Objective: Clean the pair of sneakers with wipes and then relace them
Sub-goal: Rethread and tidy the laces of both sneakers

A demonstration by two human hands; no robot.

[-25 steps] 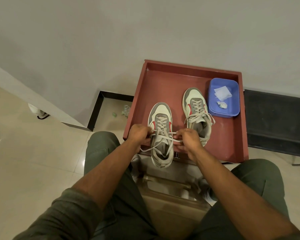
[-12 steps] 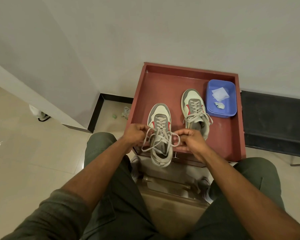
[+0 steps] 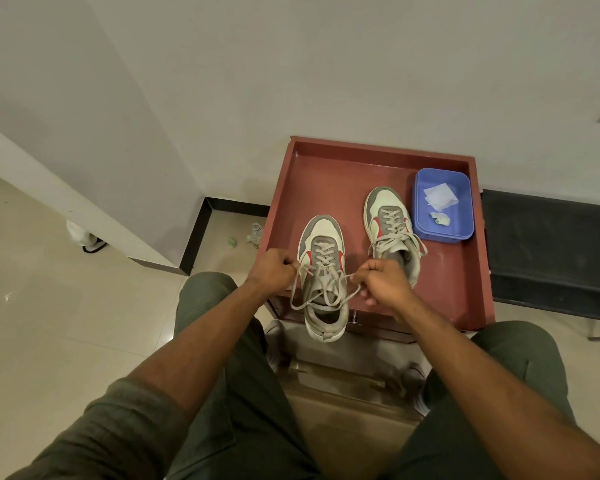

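Two laced sneakers, one near (image 3: 323,271) and one farther (image 3: 390,230), and a blue tub (image 3: 463,188) are held on a red tray (image 3: 326,174).

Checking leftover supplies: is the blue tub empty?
Not empty: the blue tub holds a flat white wipe and a crumpled wad.

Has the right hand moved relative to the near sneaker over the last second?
Yes. The right hand has pulled rightward, away from the near sneaker, drawing its lace out.

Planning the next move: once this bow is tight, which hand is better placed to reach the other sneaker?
Right. The right hand sits beside the far sneaker; the left hand is across the near sneaker.
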